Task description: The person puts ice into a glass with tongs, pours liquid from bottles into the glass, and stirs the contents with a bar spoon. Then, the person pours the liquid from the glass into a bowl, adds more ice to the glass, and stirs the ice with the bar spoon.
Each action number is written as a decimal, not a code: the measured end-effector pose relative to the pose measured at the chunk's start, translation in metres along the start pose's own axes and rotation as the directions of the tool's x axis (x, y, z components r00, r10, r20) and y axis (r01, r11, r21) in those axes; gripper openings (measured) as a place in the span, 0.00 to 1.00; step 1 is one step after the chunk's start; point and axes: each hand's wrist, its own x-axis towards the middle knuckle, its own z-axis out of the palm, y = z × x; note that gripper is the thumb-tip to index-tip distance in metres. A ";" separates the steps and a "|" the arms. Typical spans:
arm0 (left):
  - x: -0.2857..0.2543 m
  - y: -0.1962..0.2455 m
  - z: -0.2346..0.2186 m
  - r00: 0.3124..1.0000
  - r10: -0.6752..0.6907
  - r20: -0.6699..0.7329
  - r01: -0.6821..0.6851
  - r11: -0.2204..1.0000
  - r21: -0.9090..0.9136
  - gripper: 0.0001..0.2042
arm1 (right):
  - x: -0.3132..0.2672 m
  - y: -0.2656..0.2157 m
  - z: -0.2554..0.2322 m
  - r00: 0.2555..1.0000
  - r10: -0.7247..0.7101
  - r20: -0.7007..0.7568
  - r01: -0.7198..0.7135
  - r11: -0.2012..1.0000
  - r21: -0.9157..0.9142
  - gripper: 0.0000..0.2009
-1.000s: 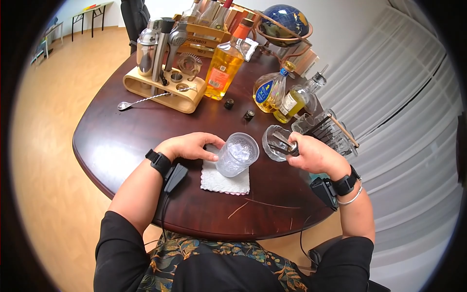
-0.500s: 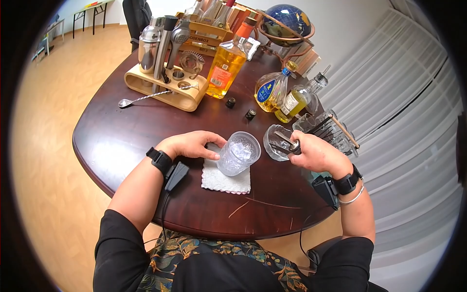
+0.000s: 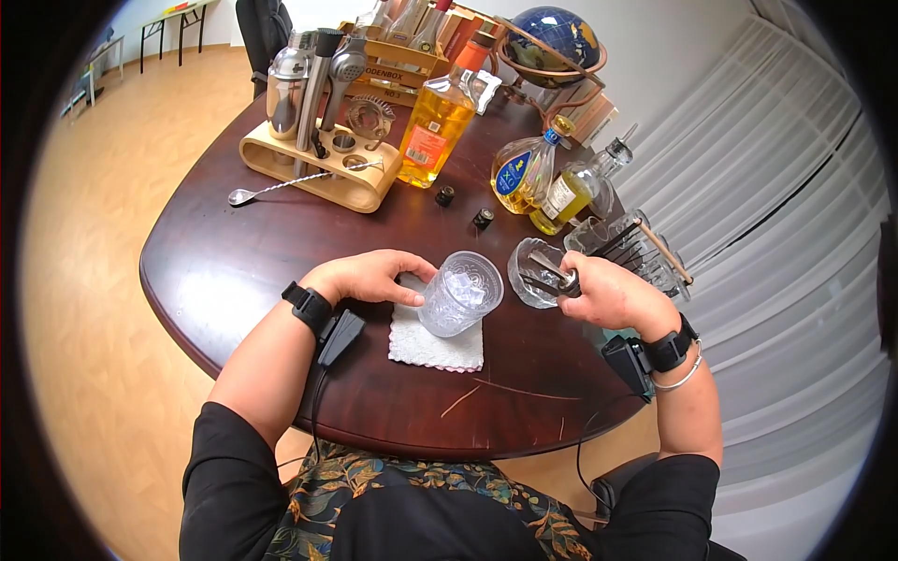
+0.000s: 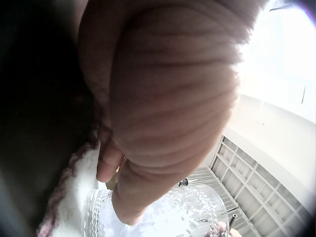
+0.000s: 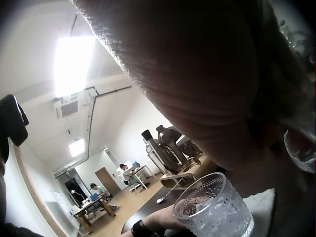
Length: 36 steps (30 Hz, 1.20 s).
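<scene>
An embossed clear glass (image 3: 456, 304) with ice in it stands on a white scalloped cloth (image 3: 435, 351) near the middle of the table. My left hand (image 3: 374, 278) holds its left side, the thumb in front and the fingers round the back. Metal ice tongs (image 3: 550, 264) are gripped in my right hand (image 3: 610, 294), their arms pointing down into a clear glass bowl (image 3: 535, 298) just right of the glass. In the right wrist view the ice-filled glass (image 5: 217, 210) shows below my palm, which hides the tongs there.
A wooden bar-tool stand (image 3: 360, 198) holds a shaker and other tools, with a twisted bar spoon (image 3: 243, 197) lying across it. Behind are a tall amber bottle (image 3: 435, 131), two smaller bottles, two dark stoppers and a globe (image 3: 552, 42). A rack (image 3: 659, 251) of glasses stands at right.
</scene>
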 end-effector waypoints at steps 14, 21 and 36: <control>0.000 -0.001 0.000 1.000 0.004 -0.006 -0.004 1.000 0.007 0.27 | 0.001 -0.003 0.000 1.000 0.000 0.023 0.000 1.000 -0.008 0.15; 0.001 -0.005 0.001 1.000 0.010 -0.012 -0.010 1.000 -0.022 0.26 | 0.004 -0.001 0.002 0.999 -0.010 0.030 0.011 1.000 -0.012 0.16; 0.002 -0.003 0.001 0.999 0.014 -0.028 -0.013 1.000 0.021 0.25 | 0.004 0.001 0.004 0.999 0.011 0.053 -0.010 1.000 -0.025 0.16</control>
